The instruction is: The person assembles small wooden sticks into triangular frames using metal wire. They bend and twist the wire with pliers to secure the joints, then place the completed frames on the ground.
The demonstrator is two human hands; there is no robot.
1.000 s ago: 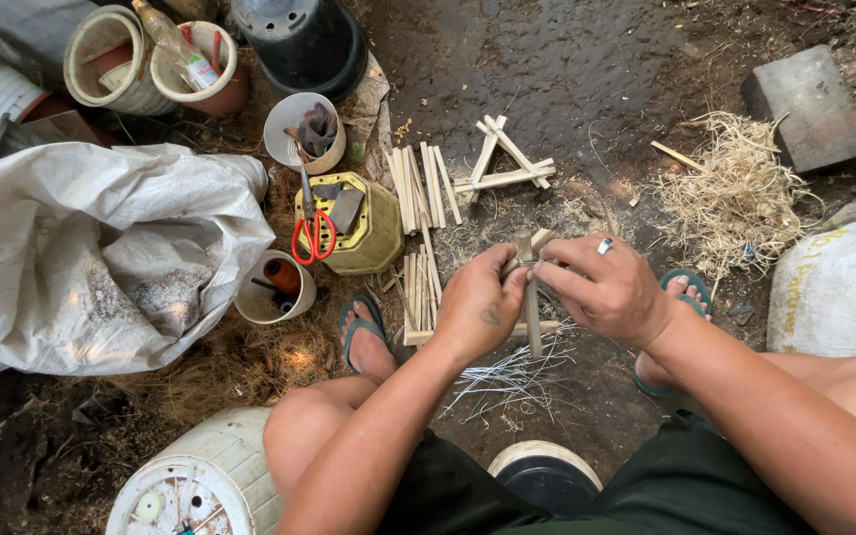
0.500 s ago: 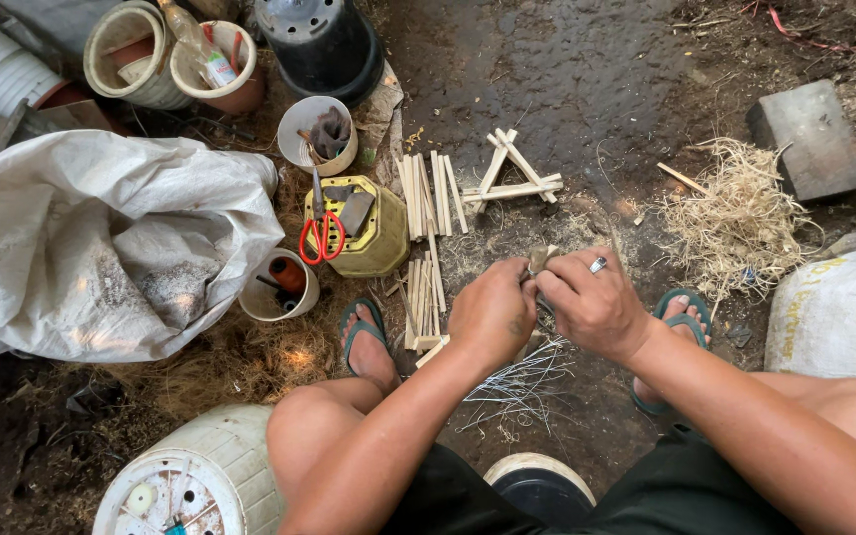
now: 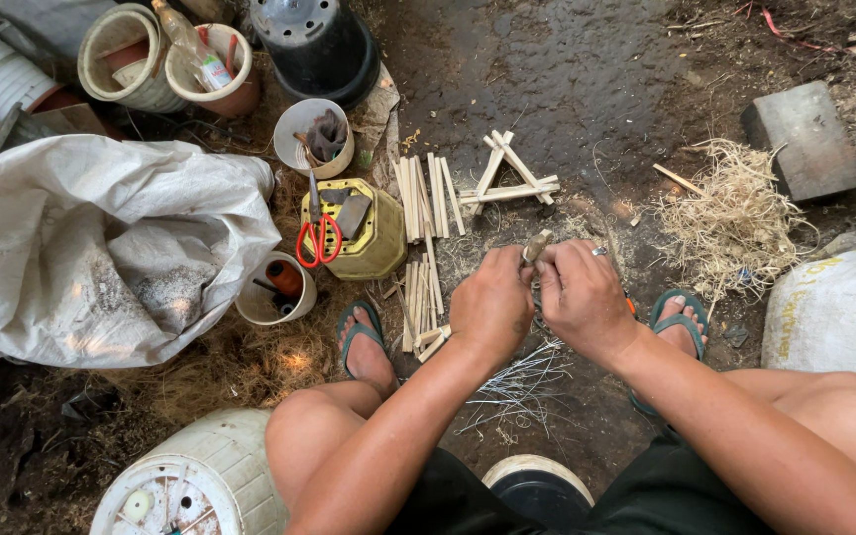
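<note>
Dark dirt ground [image 3: 567, 89] lay strewn with split bamboo sticks [image 3: 423, 198]. Both hands worked at binding: the left hand [image 3: 492, 302] and right hand [image 3: 582, 297] were closed around a small stick piece [image 3: 535, 246] above thin wire strands [image 3: 517, 381]. Tightening likely called for a steady grip. A white sack [image 3: 101, 248] sat left, a yellow-printed sack [image 3: 834, 307] right.

Bare forearms, no sleeves. Left hand [image 3: 489, 305] unadorned; right hand [image 3: 583, 297] with a silver ring [image 3: 598, 252] on one finger. Dark shorts [image 3: 636, 500] at the lap, knees bare. Green flip-flops with teal straps on both feet: left sandal [image 3: 359, 335], right sandal [image 3: 681, 315]. Toes uncovered.
</note>
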